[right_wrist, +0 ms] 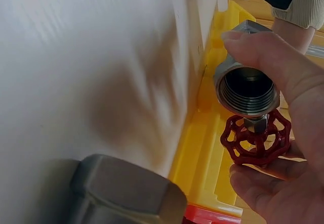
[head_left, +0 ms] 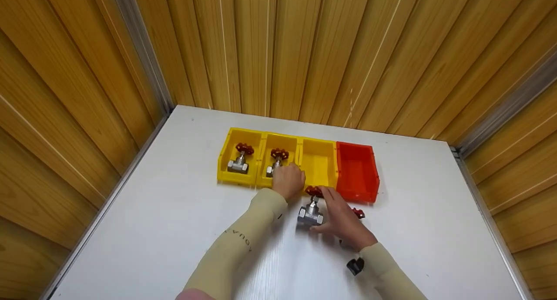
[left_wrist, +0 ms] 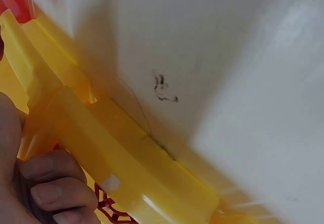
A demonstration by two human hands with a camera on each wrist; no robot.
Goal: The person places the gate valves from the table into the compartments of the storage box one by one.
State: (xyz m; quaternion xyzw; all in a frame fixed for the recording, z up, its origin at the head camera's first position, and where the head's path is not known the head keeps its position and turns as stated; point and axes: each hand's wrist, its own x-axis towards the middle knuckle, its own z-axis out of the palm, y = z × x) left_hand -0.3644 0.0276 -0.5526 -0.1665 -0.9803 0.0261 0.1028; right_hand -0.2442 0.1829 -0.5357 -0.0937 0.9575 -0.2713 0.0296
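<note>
My right hand [head_left: 343, 219] holds a gate valve [head_left: 310, 213] with a silver body and red handwheel, just in front of the third yellow bin [head_left: 317, 161]. In the right wrist view the thumb lies on the body beside its threaded opening, with fingers by the handwheel [right_wrist: 255, 139]. My left hand [head_left: 289, 180] grips the front of the second yellow bin [head_left: 283, 140] near its divider; its curled fingers [left_wrist: 61, 183] show against the yellow plastic. Inside that bin stands another gate valve [head_left: 278, 155], partly hidden by the hand. A further gate valve [head_left: 238, 161] stands in the leftmost bin.
A red bin [head_left: 357, 169] closes the row on the right. Behind my right hand another valve, mostly hidden, shows its red handwheel [head_left: 358, 213]; a metal hex end [right_wrist: 129, 191] looms close in the right wrist view. Wood-patterned walls [head_left: 287, 52] surround the white table [head_left: 152, 230].
</note>
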